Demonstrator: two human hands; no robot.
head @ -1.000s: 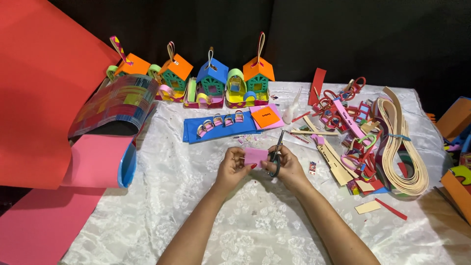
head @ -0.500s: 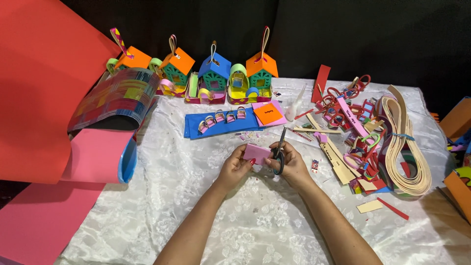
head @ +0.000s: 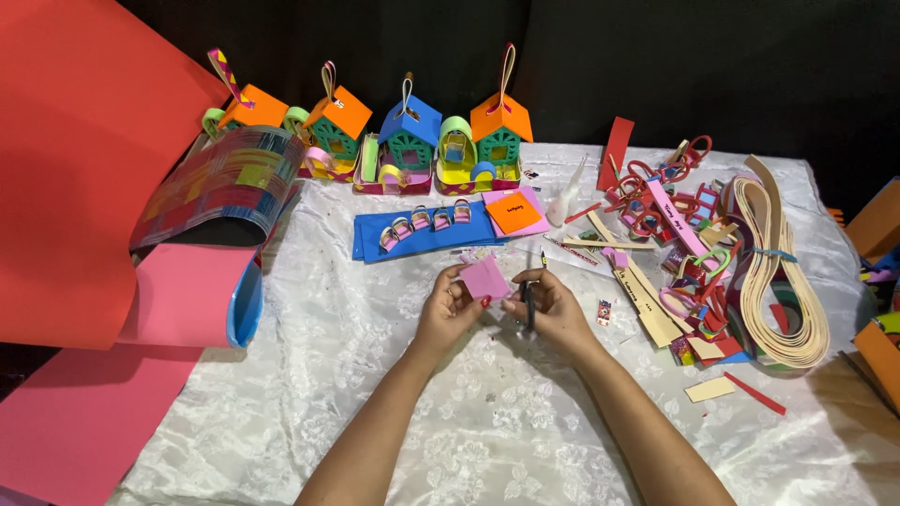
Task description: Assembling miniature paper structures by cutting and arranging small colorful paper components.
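My left hand pinches a small pink foam square by its lower left edge, just above the white lace tablecloth. Close beside it, my right hand grips a pair of dark scissors with the blades pointing up, next to the square's right edge. Both hands hover over the middle of the table, below a blue foam sheet carrying several small paper loops.
A row of colourful foam houses stands at the back. Large red and pink sheets curl at the left. Foam strips, cut shapes and a coil of beige strips crowd the right. A white glue bottle lies near an orange square.
The hands stay in the same place. The scissors have turned from tilted to nearly upright, closer to the pink square's edge.
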